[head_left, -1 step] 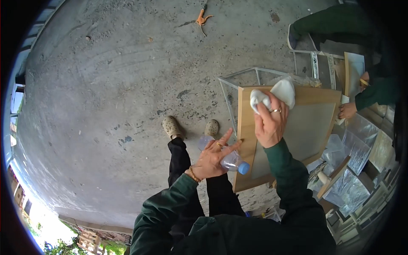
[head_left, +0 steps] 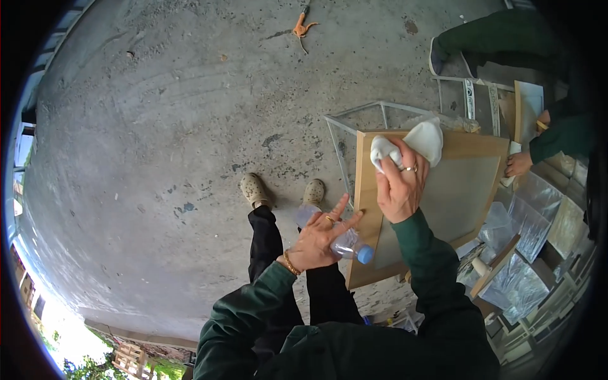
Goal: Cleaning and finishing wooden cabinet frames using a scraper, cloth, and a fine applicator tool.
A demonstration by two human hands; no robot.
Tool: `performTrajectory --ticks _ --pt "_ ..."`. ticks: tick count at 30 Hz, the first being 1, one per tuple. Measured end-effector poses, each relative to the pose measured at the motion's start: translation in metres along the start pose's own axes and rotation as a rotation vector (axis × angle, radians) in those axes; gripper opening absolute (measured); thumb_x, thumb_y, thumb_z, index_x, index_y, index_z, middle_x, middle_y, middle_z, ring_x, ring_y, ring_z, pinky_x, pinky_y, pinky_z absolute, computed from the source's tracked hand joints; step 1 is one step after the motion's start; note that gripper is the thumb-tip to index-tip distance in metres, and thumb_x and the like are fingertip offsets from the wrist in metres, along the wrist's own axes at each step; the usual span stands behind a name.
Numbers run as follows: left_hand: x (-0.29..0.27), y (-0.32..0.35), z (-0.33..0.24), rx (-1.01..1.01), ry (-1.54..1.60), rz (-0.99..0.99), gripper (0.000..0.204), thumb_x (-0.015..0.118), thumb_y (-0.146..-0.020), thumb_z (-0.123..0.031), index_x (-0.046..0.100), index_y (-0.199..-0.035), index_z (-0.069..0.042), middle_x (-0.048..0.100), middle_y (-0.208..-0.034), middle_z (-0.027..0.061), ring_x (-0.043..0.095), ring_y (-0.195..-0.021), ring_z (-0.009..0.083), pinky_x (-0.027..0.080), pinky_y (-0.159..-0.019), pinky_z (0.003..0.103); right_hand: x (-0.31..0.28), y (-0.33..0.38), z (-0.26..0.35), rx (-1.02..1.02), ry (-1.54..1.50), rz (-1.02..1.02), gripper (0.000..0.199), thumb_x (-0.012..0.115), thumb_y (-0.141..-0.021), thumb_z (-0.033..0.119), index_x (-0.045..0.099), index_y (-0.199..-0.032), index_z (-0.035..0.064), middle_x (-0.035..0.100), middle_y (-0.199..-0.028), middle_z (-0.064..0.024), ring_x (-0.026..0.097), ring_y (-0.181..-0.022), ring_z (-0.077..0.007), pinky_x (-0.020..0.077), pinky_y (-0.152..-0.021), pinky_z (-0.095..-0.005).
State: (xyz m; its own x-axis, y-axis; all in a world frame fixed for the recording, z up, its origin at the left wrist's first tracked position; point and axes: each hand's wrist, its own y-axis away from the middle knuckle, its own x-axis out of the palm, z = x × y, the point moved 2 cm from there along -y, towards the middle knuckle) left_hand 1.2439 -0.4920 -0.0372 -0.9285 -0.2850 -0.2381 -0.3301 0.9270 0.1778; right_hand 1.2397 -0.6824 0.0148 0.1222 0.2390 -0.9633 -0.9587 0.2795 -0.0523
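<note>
A wood-framed panel (head_left: 369,190) with a pale grey, frosted-looking inset (head_left: 453,196) lies in front of me to the right. My right hand (head_left: 403,187) presses a bunched white cloth (head_left: 425,140) onto the wooden frame near its far left corner. In my left hand (head_left: 320,240) is a clear plastic bottle (head_left: 347,244) with a blue cap, tilted sideways under the palm. Two fingers of that hand stretch out to the panel's left edge, while the others bend round the bottle.
A grey metal stand (head_left: 345,123) shows beneath the panel. At the right, a co-worker's hand (head_left: 519,164) is at the panel's far end. Plastic-wrapped pieces (head_left: 516,285) are stacked at the right. An orange air blow gun (head_left: 301,28) lies on the concrete floor (head_left: 158,145).
My right hand and the cloth have shifted very slightly left along the frame. My left hand keeps the bottle at the panel's edge.
</note>
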Motion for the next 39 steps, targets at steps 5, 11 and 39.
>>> performTrajectory --ticks 5,11,39 --pt "0.020 0.004 0.010 0.051 0.076 0.020 0.093 0.075 -0.056 -0.014 0.035 -0.140 -0.018 0.027 -0.146 0.0162 0.052 -0.108 0.0257 0.037 -0.093 0.036 0.022 0.003 0.004 -0.078 0.119 -0.032 0.020 0.065 -0.075 0.023 0.061 -0.091 0.0107 0.049 -0.120 -0.0084 0.044 -0.102 -0.0297 0.0304 -0.088 -0.0463" --pt "0.023 0.004 0.015 0.046 0.131 0.052 0.092 0.075 -0.058 -0.014 0.035 -0.140 -0.018 0.027 -0.146 0.0158 0.052 -0.107 0.0239 0.036 -0.093 0.035 0.028 -0.005 0.004 -0.067 0.174 -0.017 0.017 0.065 -0.076 0.023 0.062 -0.086 0.0110 0.049 -0.121 -0.0078 0.043 -0.101 -0.0286 0.0300 -0.088 -0.0456" --pt "0.025 0.004 0.017 0.085 0.058 0.009 0.090 0.074 -0.059 -0.017 0.035 -0.140 -0.019 0.026 -0.147 0.0141 0.056 -0.097 0.0209 0.039 -0.088 0.035 0.027 0.005 0.007 -0.002 0.180 -0.036 0.012 0.064 -0.078 0.021 0.063 -0.083 0.0101 0.052 -0.120 -0.0063 0.041 -0.100 -0.0280 0.0278 -0.090 -0.0438"
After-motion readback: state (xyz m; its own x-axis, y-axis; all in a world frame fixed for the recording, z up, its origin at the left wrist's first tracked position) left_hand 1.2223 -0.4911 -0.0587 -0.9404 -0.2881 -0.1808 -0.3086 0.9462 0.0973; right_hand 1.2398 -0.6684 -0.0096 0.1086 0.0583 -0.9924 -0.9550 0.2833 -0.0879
